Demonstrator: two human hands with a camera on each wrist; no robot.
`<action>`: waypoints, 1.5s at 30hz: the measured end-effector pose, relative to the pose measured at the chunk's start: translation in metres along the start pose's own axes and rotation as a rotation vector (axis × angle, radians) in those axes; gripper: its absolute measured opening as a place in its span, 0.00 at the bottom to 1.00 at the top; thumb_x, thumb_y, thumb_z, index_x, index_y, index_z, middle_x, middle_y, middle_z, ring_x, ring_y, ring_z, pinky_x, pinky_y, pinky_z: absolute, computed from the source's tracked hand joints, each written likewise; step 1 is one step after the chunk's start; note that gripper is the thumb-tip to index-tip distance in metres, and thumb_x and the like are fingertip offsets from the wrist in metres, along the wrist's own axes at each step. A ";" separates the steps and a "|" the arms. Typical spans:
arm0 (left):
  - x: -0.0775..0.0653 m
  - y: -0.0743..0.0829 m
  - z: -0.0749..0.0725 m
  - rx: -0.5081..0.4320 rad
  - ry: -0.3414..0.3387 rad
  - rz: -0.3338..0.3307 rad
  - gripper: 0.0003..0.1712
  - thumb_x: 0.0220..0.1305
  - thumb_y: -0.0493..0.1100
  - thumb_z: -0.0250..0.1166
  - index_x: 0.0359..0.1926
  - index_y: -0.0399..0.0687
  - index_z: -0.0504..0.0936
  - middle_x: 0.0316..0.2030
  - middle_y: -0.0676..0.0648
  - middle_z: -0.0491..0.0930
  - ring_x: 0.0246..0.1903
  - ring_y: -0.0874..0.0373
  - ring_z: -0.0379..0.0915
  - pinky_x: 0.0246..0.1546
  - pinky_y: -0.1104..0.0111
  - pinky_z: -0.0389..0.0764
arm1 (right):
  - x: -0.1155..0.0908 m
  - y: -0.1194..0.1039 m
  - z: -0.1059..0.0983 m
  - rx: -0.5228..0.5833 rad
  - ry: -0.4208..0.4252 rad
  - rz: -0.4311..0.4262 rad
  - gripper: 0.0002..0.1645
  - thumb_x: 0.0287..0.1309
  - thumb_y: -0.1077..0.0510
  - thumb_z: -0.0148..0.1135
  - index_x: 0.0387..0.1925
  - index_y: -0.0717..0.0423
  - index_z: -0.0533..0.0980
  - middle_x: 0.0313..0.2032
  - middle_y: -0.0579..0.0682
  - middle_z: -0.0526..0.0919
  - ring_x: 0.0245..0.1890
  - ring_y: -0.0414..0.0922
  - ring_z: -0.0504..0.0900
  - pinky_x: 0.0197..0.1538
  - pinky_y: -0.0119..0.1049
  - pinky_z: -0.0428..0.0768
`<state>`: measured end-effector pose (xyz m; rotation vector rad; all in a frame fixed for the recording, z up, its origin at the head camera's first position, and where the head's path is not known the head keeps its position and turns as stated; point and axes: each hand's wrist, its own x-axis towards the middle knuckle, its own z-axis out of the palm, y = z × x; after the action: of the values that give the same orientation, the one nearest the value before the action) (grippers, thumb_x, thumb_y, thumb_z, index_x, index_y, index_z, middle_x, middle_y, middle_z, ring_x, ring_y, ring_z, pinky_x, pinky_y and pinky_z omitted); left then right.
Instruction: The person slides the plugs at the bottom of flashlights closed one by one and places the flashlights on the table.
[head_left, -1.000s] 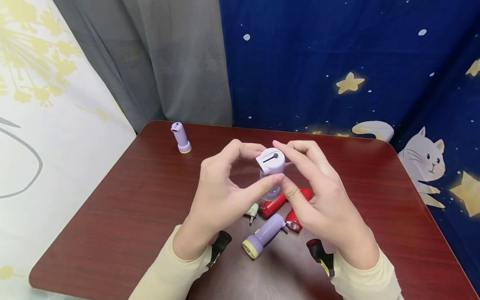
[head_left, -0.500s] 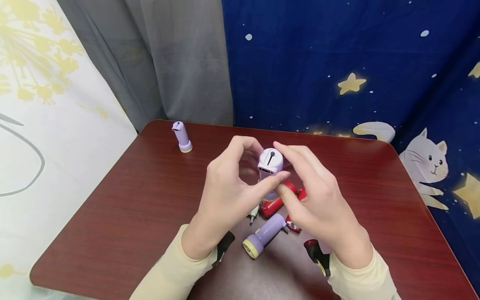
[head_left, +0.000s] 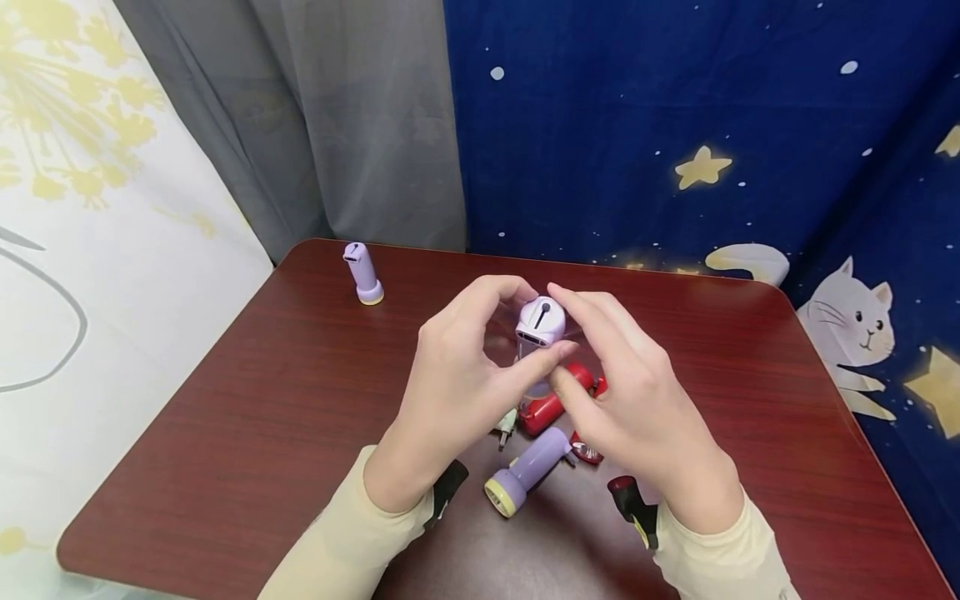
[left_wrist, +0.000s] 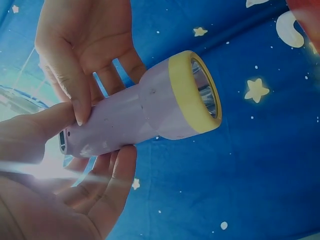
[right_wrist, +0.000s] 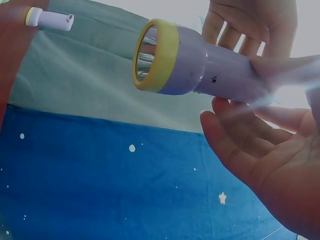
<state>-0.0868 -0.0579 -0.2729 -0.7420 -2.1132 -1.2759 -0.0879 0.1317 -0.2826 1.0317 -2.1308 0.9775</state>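
A purple flashlight [head_left: 542,323] is hanging lens-down above the tabletop [head_left: 300,400], the left hand [head_left: 468,367] and right hand [head_left: 637,392] both pinching it in their grip, while a red flashlight [head_left: 549,410] and a second purple flashlight [head_left: 531,469] are lying below.

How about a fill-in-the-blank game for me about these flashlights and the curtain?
The held pale-purple plastic flashlight has a ____ ring around its lens.
In the head view, the standing purple plastic flashlight is near the far ____ corner of the reddish-brown table.
The yellow-rimmed purple plastic flashlight in front lies on its ____.
The star-printed cloth curtain is deep ____ in colour.

Missing words: yellow; left; side; blue.
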 end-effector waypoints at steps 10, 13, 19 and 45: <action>0.003 -0.007 0.001 0.064 -0.005 -0.016 0.26 0.58 0.43 0.83 0.51 0.40 0.80 0.40 0.47 0.85 0.34 0.61 0.85 0.38 0.75 0.89 | 0.002 0.006 0.005 -0.060 -0.011 0.000 0.41 0.55 0.72 0.69 0.72 0.65 0.71 0.57 0.57 0.83 0.49 0.44 0.83 0.57 0.22 0.80; 0.004 -0.011 0.003 0.095 0.001 -0.016 0.26 0.57 0.44 0.83 0.51 0.40 0.80 0.40 0.47 0.85 0.31 0.60 0.84 0.36 0.74 0.88 | 0.000 0.008 0.006 -0.083 -0.034 0.023 0.41 0.56 0.70 0.71 0.72 0.66 0.71 0.58 0.58 0.83 0.49 0.44 0.83 0.54 0.26 0.82; 0.009 -0.021 0.004 0.162 0.010 -0.035 0.25 0.57 0.45 0.83 0.49 0.40 0.81 0.39 0.46 0.86 0.29 0.59 0.84 0.33 0.73 0.88 | 0.000 0.007 0.003 -0.078 -0.104 0.113 0.43 0.61 0.63 0.74 0.75 0.64 0.68 0.62 0.57 0.84 0.55 0.47 0.87 0.58 0.44 0.89; 0.058 -0.256 -0.037 0.491 -0.102 -0.543 0.26 0.67 0.50 0.74 0.57 0.40 0.79 0.52 0.36 0.81 0.52 0.41 0.79 0.59 0.48 0.83 | -0.031 0.010 0.052 -0.319 -0.864 0.098 0.22 0.59 0.52 0.75 0.53 0.51 0.82 0.42 0.43 0.85 0.38 0.39 0.83 0.39 0.38 0.85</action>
<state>-0.3001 -0.1822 -0.3702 -0.0172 -2.6722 -0.8986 -0.0882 0.1065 -0.3388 1.3358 -2.9129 0.1839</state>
